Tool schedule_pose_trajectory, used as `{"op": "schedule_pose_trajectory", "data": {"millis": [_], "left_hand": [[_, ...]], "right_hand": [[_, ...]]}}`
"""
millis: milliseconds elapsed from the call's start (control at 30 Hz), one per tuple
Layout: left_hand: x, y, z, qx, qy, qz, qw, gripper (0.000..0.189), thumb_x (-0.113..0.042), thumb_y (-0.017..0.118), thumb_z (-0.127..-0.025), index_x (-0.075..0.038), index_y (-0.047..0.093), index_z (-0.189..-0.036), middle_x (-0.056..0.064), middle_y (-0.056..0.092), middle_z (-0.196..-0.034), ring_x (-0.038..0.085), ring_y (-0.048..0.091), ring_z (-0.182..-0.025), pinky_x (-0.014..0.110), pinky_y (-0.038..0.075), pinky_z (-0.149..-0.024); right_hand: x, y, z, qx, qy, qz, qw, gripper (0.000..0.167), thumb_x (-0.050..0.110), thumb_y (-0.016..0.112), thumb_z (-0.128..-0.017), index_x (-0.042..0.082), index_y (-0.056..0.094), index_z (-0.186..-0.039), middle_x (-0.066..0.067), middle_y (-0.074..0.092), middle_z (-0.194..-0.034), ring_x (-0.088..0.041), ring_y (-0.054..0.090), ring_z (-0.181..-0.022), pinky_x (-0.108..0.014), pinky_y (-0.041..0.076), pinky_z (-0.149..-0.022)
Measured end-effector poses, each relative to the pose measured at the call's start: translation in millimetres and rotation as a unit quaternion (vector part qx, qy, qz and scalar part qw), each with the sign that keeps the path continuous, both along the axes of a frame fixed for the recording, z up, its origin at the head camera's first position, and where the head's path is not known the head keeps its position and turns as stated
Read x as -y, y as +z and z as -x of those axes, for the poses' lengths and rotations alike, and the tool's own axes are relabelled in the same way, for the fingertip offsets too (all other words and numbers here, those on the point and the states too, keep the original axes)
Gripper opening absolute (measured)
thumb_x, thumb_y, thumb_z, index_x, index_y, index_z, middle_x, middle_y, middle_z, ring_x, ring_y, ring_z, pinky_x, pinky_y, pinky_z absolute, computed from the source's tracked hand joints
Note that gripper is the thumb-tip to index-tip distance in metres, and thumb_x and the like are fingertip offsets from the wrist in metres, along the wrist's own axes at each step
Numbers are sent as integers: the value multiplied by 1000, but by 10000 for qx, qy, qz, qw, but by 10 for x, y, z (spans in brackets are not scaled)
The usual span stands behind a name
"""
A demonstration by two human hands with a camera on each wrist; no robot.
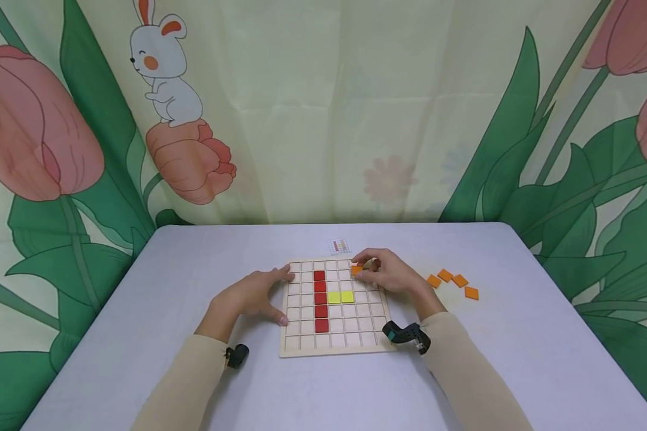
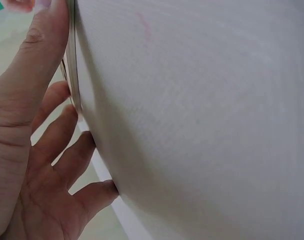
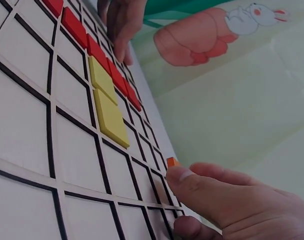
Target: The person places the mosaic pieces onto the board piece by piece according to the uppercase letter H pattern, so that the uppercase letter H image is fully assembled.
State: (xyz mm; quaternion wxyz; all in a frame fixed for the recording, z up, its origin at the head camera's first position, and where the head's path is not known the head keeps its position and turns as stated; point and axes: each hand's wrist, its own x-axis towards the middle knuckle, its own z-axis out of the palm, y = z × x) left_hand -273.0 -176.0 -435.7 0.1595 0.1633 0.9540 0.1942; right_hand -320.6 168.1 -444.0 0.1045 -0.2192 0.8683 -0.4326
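Note:
A wooden grid board (image 1: 334, 354) lies on the table, with a column of several red tiles (image 1: 321, 312) and two yellow tiles (image 1: 341, 297) side by side to their right. My left hand (image 1: 253, 293) touches the board's left side, thumb low and fingers spread near the far corner. In the left wrist view those fingers (image 2: 74, 159) are loosely bent and apart. Over the far right cells, my right hand (image 1: 390, 270) pinches an orange tile (image 1: 356, 270) between thumb and fingers. The right wrist view shows just a corner of that orange tile (image 3: 172, 162) past the thumb.
Several loose orange tiles (image 1: 460, 280) lie on the white table (image 1: 517, 359) to the right of the board. Behind the board's far edge is a small printed pattern card (image 1: 338, 246). A curtain (image 1: 313, 120) with tulips and a rabbit hangs behind the table.

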Motion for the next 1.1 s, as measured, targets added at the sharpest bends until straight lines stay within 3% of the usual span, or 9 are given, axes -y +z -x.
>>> {"op": "schedule_pose_trajectory", "data": {"millis": [267,467,733,1100], "left_hand": [[15,13,4,61,33,38,10000,111,-48,98,-59,-31,45,-156,-7,28,-169,29,31,-154,53,34,-121],[-1,23,14,31,28,126,9999,110,-49,97,-60,-31,46,-155,-5,30,-168,31,32,-153,53,36,-119],[-59,64,12,156,34,135,9998,108,-46,98,-62,-31,46,-156,-4,31,-168,33,32,-153,55,35,-119],[-41,67,17,226,84,143,9996,110,-46,98,-62,-31,44,-157,-4,29,-169,33,30,-154,56,35,-119]], "right_hand": [[34,-48,1,-91,-180,-137,9997,33,15,78,-92,15,71,-124,-8,65,-113,-22,52,-81,-32,42,-70],[49,-71,16,-405,-173,-503,9978,28,15,77,-93,15,71,-121,-4,67,-114,-19,51,-78,-31,43,-69],[39,-57,-39,-340,-387,-823,9953,30,19,77,-94,19,70,-123,-1,66,-115,-19,54,-82,-31,46,-68],[-31,87,-192,-477,-151,-896,9947,39,18,76,-94,14,66,-132,-5,64,-126,-20,59,-93,-31,52,-77]]}}
